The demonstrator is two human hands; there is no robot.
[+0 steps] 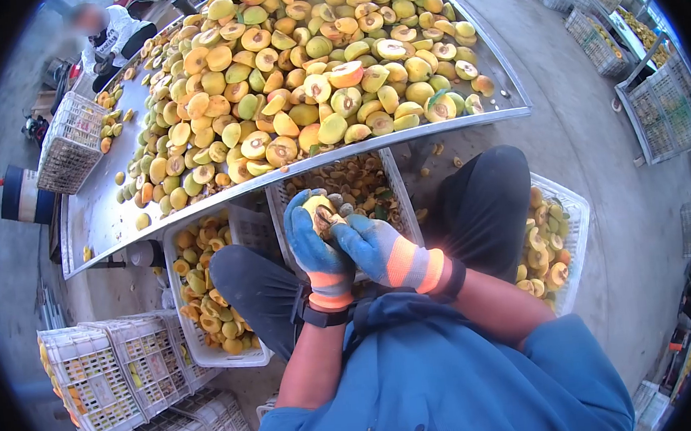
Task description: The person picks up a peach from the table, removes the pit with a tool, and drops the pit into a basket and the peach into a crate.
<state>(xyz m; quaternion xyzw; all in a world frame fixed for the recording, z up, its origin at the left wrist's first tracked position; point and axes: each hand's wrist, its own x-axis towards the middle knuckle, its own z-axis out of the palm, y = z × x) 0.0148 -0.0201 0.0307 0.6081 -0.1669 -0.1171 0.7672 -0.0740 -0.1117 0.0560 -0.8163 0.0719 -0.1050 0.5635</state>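
Observation:
My left hand [309,238], in a blue-coated work glove with an orange and grey cuff, is wrapped round a cut yellow peach [313,206]. The fruit's brown inner side is turned toward my right hand [370,250], which wears a matching glove. Its thumb and fingers are pinched together right at the cut face; what they hold there I cannot tell. Both hands are close together over a crate [400,192] of brownish scraps between my knees. Just beyond them, a metal table [483,118] carries a large heap of halved yellow-green peaches [272,84].
White crates of peach pieces stand beside my left leg [203,357] and right leg [578,215]. Stacked crates [105,384] are at lower left. A basket [72,142] stands by the table's left edge, near another person [112,35]. More crates [663,109] line the right side.

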